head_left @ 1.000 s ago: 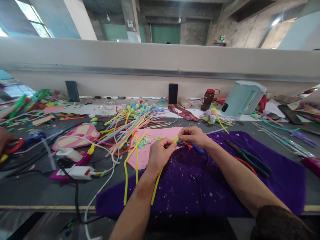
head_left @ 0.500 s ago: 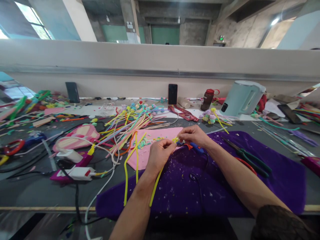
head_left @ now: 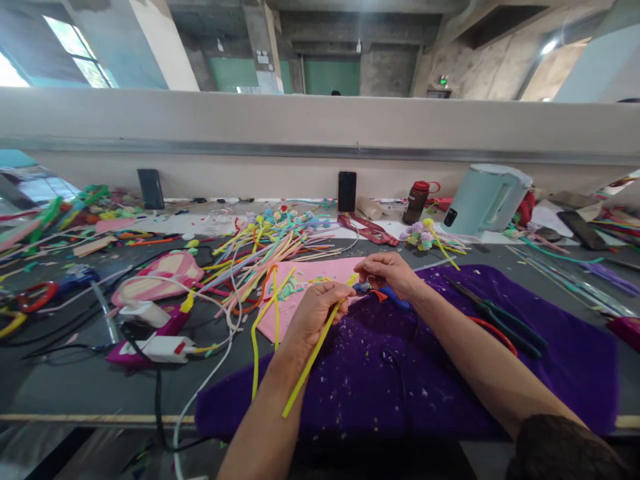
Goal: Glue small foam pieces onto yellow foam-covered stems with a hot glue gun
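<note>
Dark tabletop (head_left: 55, 387), pale partition (head_left: 320, 123); left hand (head_left: 320, 308) grips yellow strip (head_left: 309, 367)

a brownish-black sleeve (head_left: 560, 448) fills the lower right corner of the frame, its rounded edge bunched, its surface wrinkled and faintly mottled, the weave too blurred to tell. the right forearm (head_left: 465, 347), right hand (head_left: 387, 275), left hand (head_left: 320, 308) and visible left forearm (head_left: 264, 413) are bare.

Before the pale partition (head_left: 300, 125) there is a dark bench (head_left: 60, 390). Above the partition's left part is a bright window (head_left: 70, 38); beyond it, left of its middle, a concrete pillar (head_left: 256, 30); above its right part, a lit lamp (head_left: 549, 47).
</note>
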A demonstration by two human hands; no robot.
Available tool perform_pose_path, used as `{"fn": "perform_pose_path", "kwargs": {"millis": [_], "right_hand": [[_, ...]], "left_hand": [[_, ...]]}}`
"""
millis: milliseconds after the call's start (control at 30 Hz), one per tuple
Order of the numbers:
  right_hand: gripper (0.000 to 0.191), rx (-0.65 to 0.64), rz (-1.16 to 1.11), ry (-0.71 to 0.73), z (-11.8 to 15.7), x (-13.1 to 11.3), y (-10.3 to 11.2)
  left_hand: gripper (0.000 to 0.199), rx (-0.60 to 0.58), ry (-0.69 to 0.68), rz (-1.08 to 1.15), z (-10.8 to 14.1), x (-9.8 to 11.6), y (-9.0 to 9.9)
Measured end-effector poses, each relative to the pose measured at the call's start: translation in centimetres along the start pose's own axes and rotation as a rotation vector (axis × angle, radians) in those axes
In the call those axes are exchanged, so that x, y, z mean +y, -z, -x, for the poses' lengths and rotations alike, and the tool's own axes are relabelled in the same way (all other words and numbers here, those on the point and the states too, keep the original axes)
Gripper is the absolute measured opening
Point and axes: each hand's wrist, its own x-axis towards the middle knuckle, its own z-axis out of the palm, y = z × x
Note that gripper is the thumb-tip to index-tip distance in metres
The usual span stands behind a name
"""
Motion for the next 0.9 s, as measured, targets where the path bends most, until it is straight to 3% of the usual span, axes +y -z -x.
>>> {"fn": "perform_pose_path", "kwargs": {"millis": [400,667,900], "right_hand": [[0.021,0.014,0.040,-0.042,0.2,0.2,-0.5],[0.024,0.121,0.185,-0.077,0.0,1.0,-0.1],[0.027,-0.004,0.486,-0.152,-1.5,0.5,-1.4]], "left_hand": [[0.019,-0.052,-0.029,0.072,-0.1,-1.1,0.0],[0.023,-0.283,0.039,0.004,1.0,-1.0,-1.1],[0.020,-0.431,0.020,0.059,1.9,-0.9,-1.6]]}}
